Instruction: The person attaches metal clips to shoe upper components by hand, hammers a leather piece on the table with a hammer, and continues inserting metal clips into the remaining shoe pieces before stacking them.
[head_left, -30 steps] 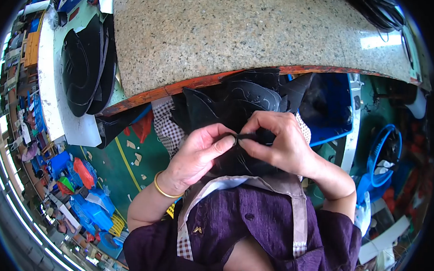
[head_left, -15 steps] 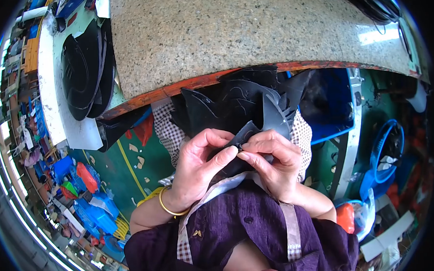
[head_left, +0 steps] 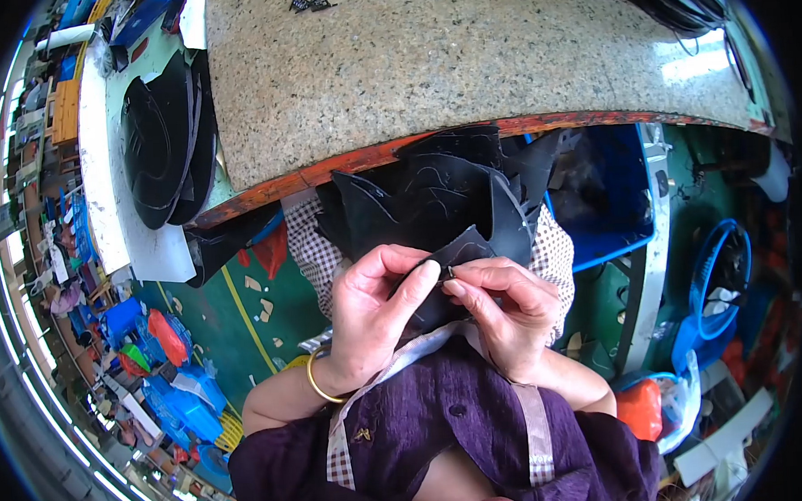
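Note:
In the middle of the head view, both my hands meet over my lap at a black, thin, leather-like piece (head_left: 465, 248) with a pointed top. My left hand (head_left: 372, 305) pinches its edge between thumb and forefinger. My right hand (head_left: 506, 304) pinches at the same edge, fingertips close beside the left thumb. Something small and dark lies between the fingertips, too small to make out. More black cut pieces (head_left: 425, 196) with curved, pointed edges and pale lines are heaped on my lap, against the table edge.
Beyond my lap stands a speckled stone-topped table (head_left: 446, 60) with a worn red edge. Stacked black pieces (head_left: 168, 144) lie at its left, dark strips (head_left: 668, 1) at its far right. A blue bin (head_left: 609, 197) is under it; a blue basket (head_left: 718, 281) stands right.
My right fingertips have drawn slightly apart from the left thumb. The view has shifted a little, and small dark bits at the table's far side show more. Both hands keep their pinch.

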Demonstrator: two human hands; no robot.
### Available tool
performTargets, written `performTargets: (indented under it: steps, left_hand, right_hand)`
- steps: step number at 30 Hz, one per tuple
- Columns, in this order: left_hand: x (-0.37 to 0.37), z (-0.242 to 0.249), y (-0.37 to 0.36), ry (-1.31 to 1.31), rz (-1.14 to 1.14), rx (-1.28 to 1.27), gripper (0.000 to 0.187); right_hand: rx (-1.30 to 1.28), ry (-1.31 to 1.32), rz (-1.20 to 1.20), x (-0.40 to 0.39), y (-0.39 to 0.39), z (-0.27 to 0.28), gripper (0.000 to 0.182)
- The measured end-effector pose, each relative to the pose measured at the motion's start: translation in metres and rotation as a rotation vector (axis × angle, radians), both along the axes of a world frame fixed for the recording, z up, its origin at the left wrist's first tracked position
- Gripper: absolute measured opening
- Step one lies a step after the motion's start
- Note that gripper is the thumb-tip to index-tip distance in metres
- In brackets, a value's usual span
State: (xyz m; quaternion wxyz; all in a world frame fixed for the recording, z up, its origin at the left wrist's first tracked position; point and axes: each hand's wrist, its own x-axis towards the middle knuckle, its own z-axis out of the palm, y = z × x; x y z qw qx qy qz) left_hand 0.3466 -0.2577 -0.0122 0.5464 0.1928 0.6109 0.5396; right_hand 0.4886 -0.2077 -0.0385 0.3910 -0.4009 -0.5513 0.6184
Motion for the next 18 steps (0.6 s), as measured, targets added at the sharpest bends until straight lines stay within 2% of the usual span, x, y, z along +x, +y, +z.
performTargets:
  steps: [8,12,15,16,18]
  left_hand:
    - [0.002,-0.001,-0.003,0.058,0.003,-0.011,0.008]
    - [0.002,-0.001,-0.004,0.134,-0.024,-0.005,0.008]
    - [0.004,-0.007,-0.008,0.177,-0.023,0.032,0.007]
    - [0.005,-0.009,-0.009,0.212,-0.029,0.054,0.007]
    - [0.001,-0.008,-0.009,0.246,-0.084,0.076,0.008]
  right_hand:
    - [0.112,-0.001,0.071,0.000,-0.001,-0.002,0.010]
    - [-0.213,0.083,0.103,0.000,0.003,-0.001,0.006]
    - [-0.209,0.048,0.117,0.001,0.004,-0.003,0.006]
    - [-0.141,-0.055,0.148,0.004,0.005,0.001,0.010]
    - [0.152,-0.245,0.160,0.009,0.015,0.007,0.015]
